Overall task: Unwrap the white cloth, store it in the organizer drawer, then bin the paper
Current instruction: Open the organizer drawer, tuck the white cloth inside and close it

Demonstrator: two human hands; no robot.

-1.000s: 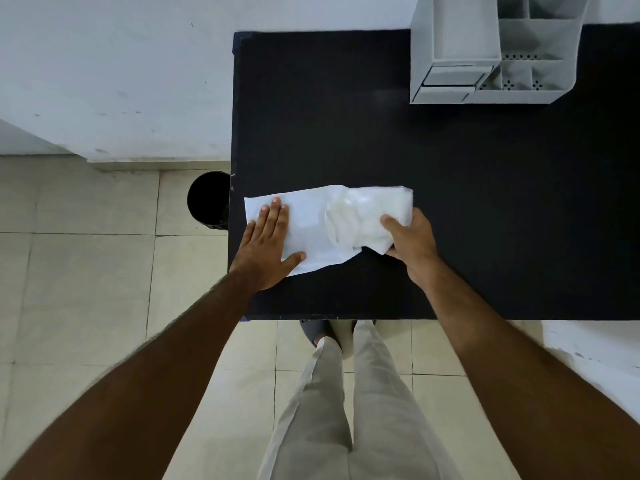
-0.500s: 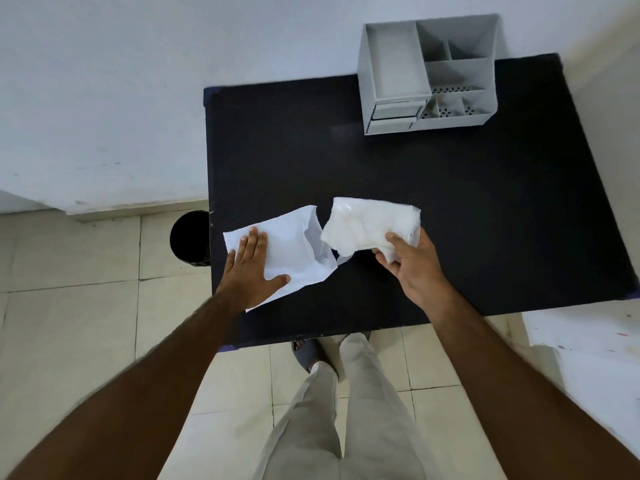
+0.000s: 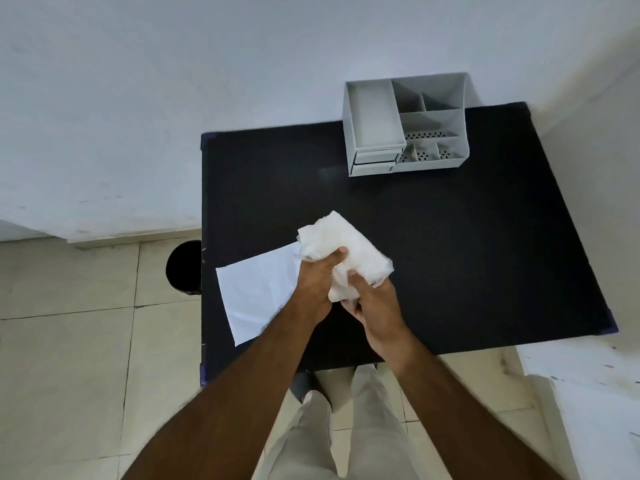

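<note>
The white cloth (image 3: 341, 242) is bunched up above the black table (image 3: 450, 258), held by both hands. My left hand (image 3: 317, 284) grips its near left side with the thumb pressed into it. My right hand (image 3: 375, 304) grips its lower right end. The white paper (image 3: 258, 294) lies flat and open on the table's left part, partly hidden under my left forearm. The grey organizer (image 3: 403, 123) stands at the table's far edge; its small drawer (image 3: 372, 159) at the front left looks closed.
A black round bin (image 3: 183, 266) stands on the tiled floor against the table's left edge. A white wall runs behind the table. A white surface (image 3: 588, 393) lies at the lower right. My legs stand at the table's near edge.
My right hand pulled the cloth out of the paper and lifted it. My left hand left the paper and took hold of the cloth too. The view tilted, showing more of the wall.
</note>
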